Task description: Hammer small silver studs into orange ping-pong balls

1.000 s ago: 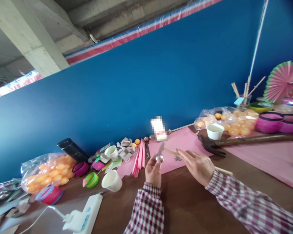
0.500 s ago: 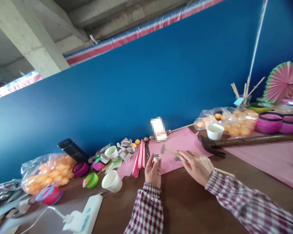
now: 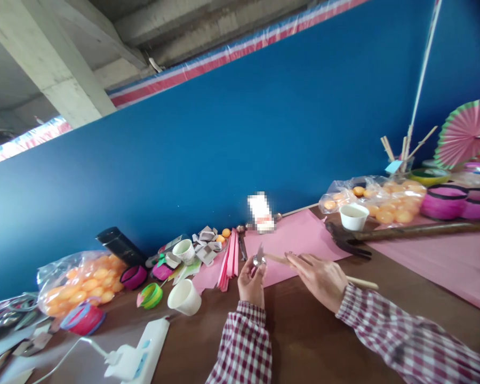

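Note:
My left hand is closed around a small shiny silver ball, holding it up between thumb and fingers above the near edge of a pink paper sheet. My right hand grips a small hammer by its light wooden handle, whose tail sticks out behind the wrist. The hammer's grey head is at the top of the ball; whether they touch I cannot tell. My fingers cover part of the ball.
A large claw hammer and a white paper cup lie right, near a bag of orange balls. Folded pink strips, another cup and a white power strip are to the left.
The small hammer's head has come left and down onto or close to the silver ball. Small metal bits seen on the pink paper before are now out of sight behind my right hand.

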A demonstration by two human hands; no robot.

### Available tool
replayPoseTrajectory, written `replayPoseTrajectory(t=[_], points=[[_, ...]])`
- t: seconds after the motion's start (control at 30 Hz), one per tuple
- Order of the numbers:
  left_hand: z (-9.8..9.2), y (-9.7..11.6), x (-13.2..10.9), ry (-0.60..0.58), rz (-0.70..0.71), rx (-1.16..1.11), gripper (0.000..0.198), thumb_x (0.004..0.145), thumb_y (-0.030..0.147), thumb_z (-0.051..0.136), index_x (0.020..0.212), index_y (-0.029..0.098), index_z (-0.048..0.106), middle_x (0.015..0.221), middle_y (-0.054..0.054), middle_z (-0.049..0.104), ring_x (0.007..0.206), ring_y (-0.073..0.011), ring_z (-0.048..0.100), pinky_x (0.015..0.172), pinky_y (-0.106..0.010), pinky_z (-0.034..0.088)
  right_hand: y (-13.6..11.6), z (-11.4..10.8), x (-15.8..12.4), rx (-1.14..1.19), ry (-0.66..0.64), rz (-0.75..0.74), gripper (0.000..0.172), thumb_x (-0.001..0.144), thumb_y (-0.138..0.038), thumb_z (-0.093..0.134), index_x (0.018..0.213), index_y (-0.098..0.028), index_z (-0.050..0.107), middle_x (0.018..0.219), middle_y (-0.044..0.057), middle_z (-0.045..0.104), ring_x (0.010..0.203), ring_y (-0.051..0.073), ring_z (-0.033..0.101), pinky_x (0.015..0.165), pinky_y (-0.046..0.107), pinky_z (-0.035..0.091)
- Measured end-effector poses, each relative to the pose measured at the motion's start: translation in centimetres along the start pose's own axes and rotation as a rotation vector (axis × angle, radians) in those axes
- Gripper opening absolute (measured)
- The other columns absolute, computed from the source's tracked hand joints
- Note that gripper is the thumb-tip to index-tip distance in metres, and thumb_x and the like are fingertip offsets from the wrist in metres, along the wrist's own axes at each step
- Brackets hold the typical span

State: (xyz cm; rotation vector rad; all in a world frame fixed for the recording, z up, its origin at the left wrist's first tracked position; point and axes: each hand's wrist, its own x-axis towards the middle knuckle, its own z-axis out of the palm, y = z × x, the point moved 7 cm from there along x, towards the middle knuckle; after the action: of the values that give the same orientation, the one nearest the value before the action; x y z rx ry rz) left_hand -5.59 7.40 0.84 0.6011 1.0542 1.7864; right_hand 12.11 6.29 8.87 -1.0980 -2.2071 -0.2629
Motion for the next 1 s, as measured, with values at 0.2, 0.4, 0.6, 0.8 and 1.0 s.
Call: replayPoseTrajectory(t=[0.2,0.4,0.6,0.8,1.0], points=[[-0.2,0.0,0.0,0.016,0.0,-0.011,0.042,0.057,0.014,0.07,0.097,0.016,0.057,0.087,-0.006,0.062,0.075,-0.0115,0.059,0.069,-0.023,0.046,0.6,-0.5,-0.1,0.017,0.061,0.056,0.034,0.087,-0.027,0.034,0.117,-0.022,0.047,0.081,0.004,0.062,0.065,0.008,0.055,0.05,0.017,0.034],[0.2,0.3,-0.1,-0.013,-0.019,-0.038,0.039,0.054,0.016,0.072,0.091,0.014,0.059,0.082,-0.006,0.063,0.07,-0.011,0.06,0.066,-0.023,0.046,0.6,-0.3,0.0,-0.049,0.02,0.049,0.032,0.087,-0.028,0.034,0.115,-0.025,0.048,0.081,0.003,0.062,0.065,0.008,0.054,0.048,0.018,0.031],[0.2,0.1,-0.1,-0.027,-0.078,-0.119,0.026,0.058,0.018,0.071,0.081,0.011,0.061,0.08,-0.007,0.063,0.072,-0.0119,0.061,0.064,-0.019,0.047,0.6,-0.8,-0.1,-0.05,0.081,0.071,0.032,0.086,-0.027,0.035,0.115,-0.024,0.048,0.081,0.002,0.062,0.067,0.008,0.054,0.051,0.018,0.032],[0.1,-0.3,0.0,-0.02,-0.118,-0.206,0.014,0.064,0.015,0.066,0.074,0.01,0.059,0.078,-0.007,0.064,0.077,-0.0134,0.062,0.062,-0.015,0.049,-0.1,-0.3,-0.3,-0.051,0.06,0.019,0.033,0.086,-0.025,0.036,0.116,-0.022,0.048,0.081,0.003,0.061,0.068,0.008,0.054,0.051,0.018,0.034],[0.0,-0.7,0.0,-0.014,-0.162,-0.224,0.015,0.072,0.019,0.059,0.082,0.009,0.059,0.083,-0.012,0.065,0.081,-0.0179,0.063,0.065,-0.019,0.052,0.4,-0.3,-0.2,-0.055,0.076,0.056,0.034,0.086,-0.027,0.036,0.118,-0.023,0.046,0.08,0.003,0.061,0.069,0.009,0.054,0.052,0.018,0.034]])
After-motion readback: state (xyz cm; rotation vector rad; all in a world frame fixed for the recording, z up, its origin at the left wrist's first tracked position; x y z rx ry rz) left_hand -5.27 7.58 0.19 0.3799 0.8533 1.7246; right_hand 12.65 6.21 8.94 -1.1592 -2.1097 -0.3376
